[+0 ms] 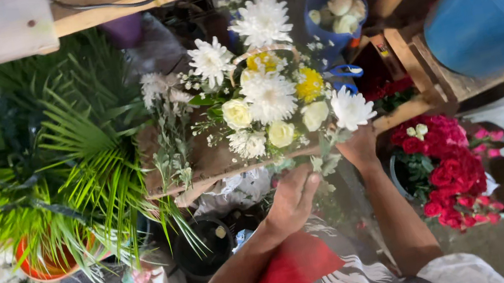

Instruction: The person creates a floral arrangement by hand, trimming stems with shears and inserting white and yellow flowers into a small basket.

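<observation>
A flower arrangement (268, 94) of white chrysanthemums, cream roses and yellow blooms stands in the middle on a worn wooden board (211, 162). My left hand (293, 200) is cupped under its lower edge, fingers curled around the green stems and leaves. My right hand (359, 147) reaches in from the right and grips the base below a white chrysanthemum (351, 108). Both forearms come up from the bottom, over red and patterned cloth.
Green palm fronds (74, 169) and an orange pot (46, 264) fill the left. Red roses (451, 172) sit in a bucket at the right. A blue bucket of pale roses (336, 12) and blue-handled scissors (342, 74) lie behind. A blue barrel (477, 29) stands at the far right.
</observation>
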